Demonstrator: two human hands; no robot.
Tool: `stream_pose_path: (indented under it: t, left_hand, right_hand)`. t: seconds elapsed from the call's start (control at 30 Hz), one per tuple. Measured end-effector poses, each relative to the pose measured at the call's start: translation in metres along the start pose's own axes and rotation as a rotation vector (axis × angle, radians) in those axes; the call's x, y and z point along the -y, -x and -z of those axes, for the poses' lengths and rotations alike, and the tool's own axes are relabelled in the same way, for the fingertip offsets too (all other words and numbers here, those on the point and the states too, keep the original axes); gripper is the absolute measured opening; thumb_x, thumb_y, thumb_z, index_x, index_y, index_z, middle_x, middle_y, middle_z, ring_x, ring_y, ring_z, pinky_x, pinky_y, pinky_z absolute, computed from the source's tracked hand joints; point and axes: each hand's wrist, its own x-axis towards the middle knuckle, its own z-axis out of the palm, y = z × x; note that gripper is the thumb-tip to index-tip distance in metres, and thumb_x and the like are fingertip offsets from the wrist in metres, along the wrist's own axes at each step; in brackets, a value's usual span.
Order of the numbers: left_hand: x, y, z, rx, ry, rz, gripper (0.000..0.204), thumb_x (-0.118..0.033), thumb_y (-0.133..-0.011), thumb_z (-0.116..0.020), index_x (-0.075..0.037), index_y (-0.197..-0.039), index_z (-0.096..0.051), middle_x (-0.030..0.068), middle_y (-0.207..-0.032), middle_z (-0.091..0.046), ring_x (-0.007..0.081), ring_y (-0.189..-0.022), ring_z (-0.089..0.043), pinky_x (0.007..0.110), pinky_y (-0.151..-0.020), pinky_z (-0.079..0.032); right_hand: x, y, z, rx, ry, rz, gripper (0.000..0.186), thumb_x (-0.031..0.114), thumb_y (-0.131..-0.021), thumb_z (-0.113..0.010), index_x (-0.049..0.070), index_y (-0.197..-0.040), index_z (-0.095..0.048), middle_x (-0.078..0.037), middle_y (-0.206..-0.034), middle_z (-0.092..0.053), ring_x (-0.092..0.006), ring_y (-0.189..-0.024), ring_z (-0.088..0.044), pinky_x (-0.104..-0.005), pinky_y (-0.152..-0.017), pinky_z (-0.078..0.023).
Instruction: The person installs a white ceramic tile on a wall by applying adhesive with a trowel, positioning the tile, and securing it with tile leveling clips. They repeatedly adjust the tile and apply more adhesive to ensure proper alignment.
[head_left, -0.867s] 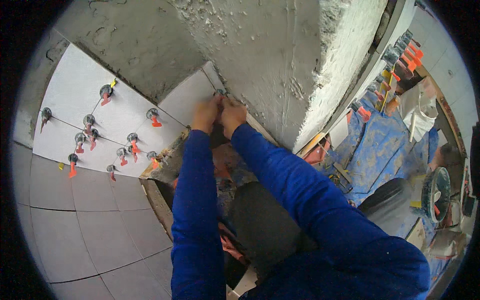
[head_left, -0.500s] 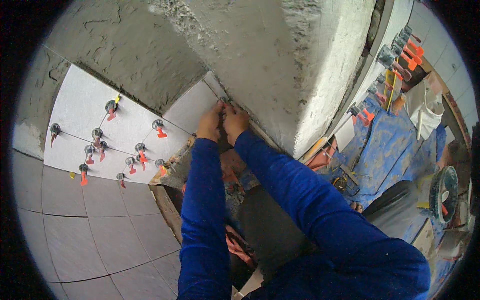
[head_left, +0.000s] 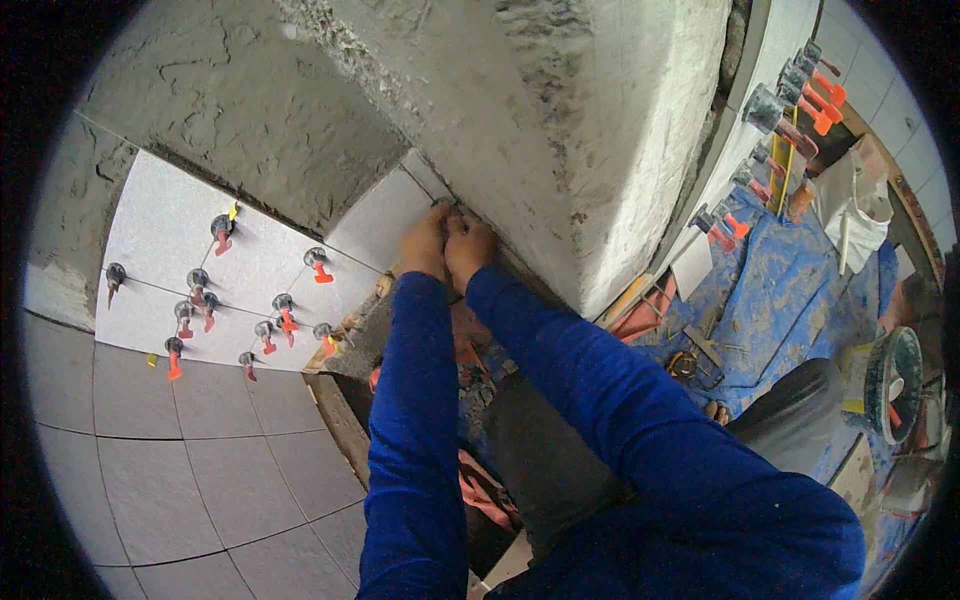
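Observation:
My left hand (head_left: 426, 240) and my right hand (head_left: 470, 247) are close together, both closed on a small grey tile-leveling clip (head_left: 443, 204), mostly hidden by fingers. It sits at the corner of a white tile (head_left: 368, 225), beside a narrow tile strip (head_left: 427, 173) along the rough concrete column (head_left: 530, 130). To the left, larger white tiles (head_left: 160, 230) carry several round levelers with orange-red handles (head_left: 319, 266) along their joints. Bare grey mortar (head_left: 240, 120) lies beyond them.
Grey square tiles (head_left: 140, 480) cover the lower left. On the right are a dirty blue tarp (head_left: 750, 300), a bucket (head_left: 895, 380), a white sack (head_left: 850, 205), loose tools (head_left: 700, 350) and more levelers on a vertical edge (head_left: 795, 85). My bent knee (head_left: 800, 390) is at lower right.
The view has shifted, with the tiles sitting lower in the picture. Both hands stay together at the same corner; their fingers have moved slightly around the clip.

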Motion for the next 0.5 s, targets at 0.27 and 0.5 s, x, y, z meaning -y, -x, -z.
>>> stream_pose_path:
  t: [0.27, 0.5]
  left_hand:
    - [-0.019, -0.014, 0.007, -0.045, -0.238, 0.205, 0.041, -0.036, -0.09, -0.07, 0.0, -0.108, -0.075, 0.0216, -0.089, -0.074, 0.0372, -0.08, -0.072, 0.047, -0.073, -0.054]
    - [0.012, -0.018, -0.005, -0.089, -0.281, -0.139, 0.05, -0.047, -0.085, -0.071, 0.003, -0.083, -0.077, 0.0286, -0.086, -0.073, 0.0434, -0.08, -0.071, 0.051, -0.076, -0.054]
  right_hand:
    - [0.016, 0.007, 0.006, -0.055, 0.133, -0.029, 0.044, 0.035, -0.101, -0.057, -0.005, -0.116, -0.071, -0.029, -0.11, -0.071, -0.0451, -0.105, -0.069, -0.0484, -0.092, -0.054]
    - [0.008, 0.009, 0.002, -0.085, 0.027, 0.001, 0.048, 0.039, -0.102, -0.052, -0.002, -0.121, -0.068, -0.031, -0.121, -0.067, -0.0482, -0.112, -0.064, -0.0511, -0.098, -0.051]
